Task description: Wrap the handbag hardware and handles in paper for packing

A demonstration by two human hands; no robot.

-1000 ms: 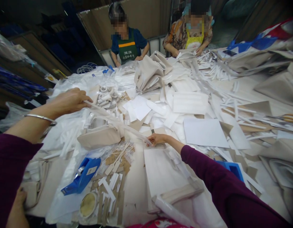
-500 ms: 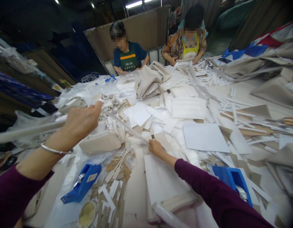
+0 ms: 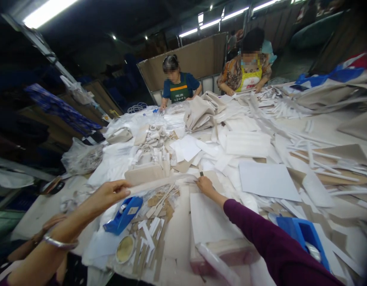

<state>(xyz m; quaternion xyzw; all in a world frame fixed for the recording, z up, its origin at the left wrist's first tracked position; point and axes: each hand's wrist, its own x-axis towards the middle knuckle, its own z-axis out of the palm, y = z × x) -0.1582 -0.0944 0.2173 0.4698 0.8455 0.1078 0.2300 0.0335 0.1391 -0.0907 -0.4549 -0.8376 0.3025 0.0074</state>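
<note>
My left hand (image 3: 107, 196) pinches one end of a long clear plastic strip (image 3: 159, 183) that stretches across the table. My right hand (image 3: 204, 185) presses the strip's other end down near a small dark clip, fingers closed on it. Just below the strip lie a blue tape dispenser (image 3: 123, 215) and a heap of tan and white paper tags (image 3: 155, 222). A folded beige fabric piece (image 3: 144, 174) lies just beyond the strip. A white flat sheet (image 3: 208, 220) lies under my right forearm.
Two people work at the far side of the table (image 3: 326, 131), which is littered with white sheets, strips and beige fabric (image 3: 201, 113). A second blue dispenser (image 3: 302, 234) sits at the right. A round tin (image 3: 124, 249) lies near the front edge. Another person's hand (image 3: 54, 221) shows at lower left.
My left hand has pulled the strip's end down and toward me, so the strip now lies nearly level. My right hand stayed put. The camera tilted up.
</note>
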